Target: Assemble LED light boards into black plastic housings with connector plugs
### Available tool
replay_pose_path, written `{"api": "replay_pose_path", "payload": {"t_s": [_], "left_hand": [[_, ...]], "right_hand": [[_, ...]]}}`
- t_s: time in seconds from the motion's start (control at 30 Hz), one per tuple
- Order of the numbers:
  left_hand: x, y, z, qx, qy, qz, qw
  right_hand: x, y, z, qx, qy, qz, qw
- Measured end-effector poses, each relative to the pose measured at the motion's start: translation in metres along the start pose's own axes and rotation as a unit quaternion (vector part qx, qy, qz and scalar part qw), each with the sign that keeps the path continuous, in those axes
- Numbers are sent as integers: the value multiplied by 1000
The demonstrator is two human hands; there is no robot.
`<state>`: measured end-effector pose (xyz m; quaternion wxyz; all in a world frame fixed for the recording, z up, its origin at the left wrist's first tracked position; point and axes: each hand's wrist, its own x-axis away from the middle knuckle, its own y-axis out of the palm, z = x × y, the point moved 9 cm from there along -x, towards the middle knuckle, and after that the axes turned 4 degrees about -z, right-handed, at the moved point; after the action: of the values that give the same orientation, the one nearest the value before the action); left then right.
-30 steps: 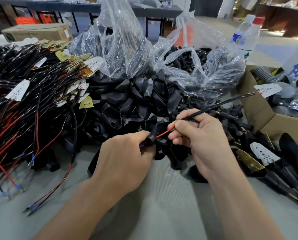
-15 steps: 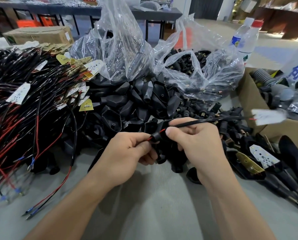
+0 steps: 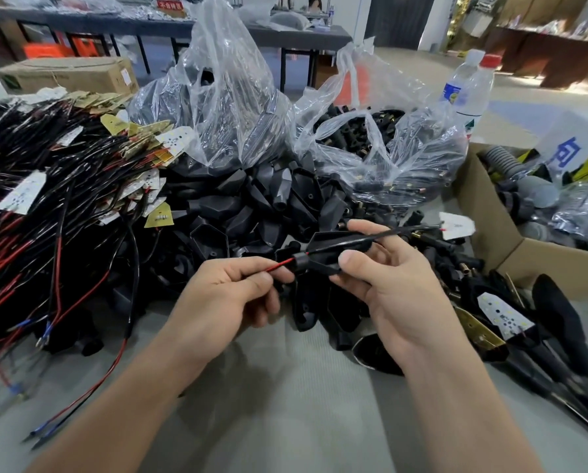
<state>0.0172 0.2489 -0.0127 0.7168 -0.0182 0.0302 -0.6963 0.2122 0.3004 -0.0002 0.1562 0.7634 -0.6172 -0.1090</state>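
Thumb and forefinger of the left hand (image 3: 231, 298) are pinched tight on the red wire (image 3: 281, 265), just left of the housing (image 3: 330, 245), right where the wire leaves its narrow neck. The right hand (image 3: 391, 291) pinches the housing itself, thumb under the body, forefinger laid along the top edge, the other fingers loosely curled beneath. Out of the housing's wide mouth the black lead (image 3: 401, 231) runs off to the right, and there's the white light board (image 3: 456, 226), a bit blurred, hanging at the end of it, near the housing but not seated. By the look of it, this is the draw-through: pull the lead out through the neck until the board drops into the mouth. The way to do it well is to pull straight along the neck, never sideways, in short draws, re-pinching close to the neck each time. Hold the housing steady, mouth facing the board. Ease off as the board arrives, since a yank could strain where the wires join it. Behind the housing sits the heap of empty housings (image 3: 251, 206), and left of it the bundle of wired boards (image 3: 46, 199).
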Motion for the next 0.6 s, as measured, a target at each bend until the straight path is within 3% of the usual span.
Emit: {"api": "replay_pose_path", "payload": {"t_s": [0.13, 0.23, 0.4, 0.6], "left_hand": [[-1, -27, 8, -89, 46, 98, 990], [0, -35, 11, -125, 70, 118, 983], [4, -36, 11, -104, 58, 126, 985], [1, -30, 14, 69, 52, 56, 995]], "right_hand": [[0, -7, -1, 0, -20, 40, 999], [-1, -5, 1, -10, -22, 39, 999], [-3, -10, 0, -18, -37, 50, 998], [-5, -24, -1, -87, -26, 96, 991]]}}
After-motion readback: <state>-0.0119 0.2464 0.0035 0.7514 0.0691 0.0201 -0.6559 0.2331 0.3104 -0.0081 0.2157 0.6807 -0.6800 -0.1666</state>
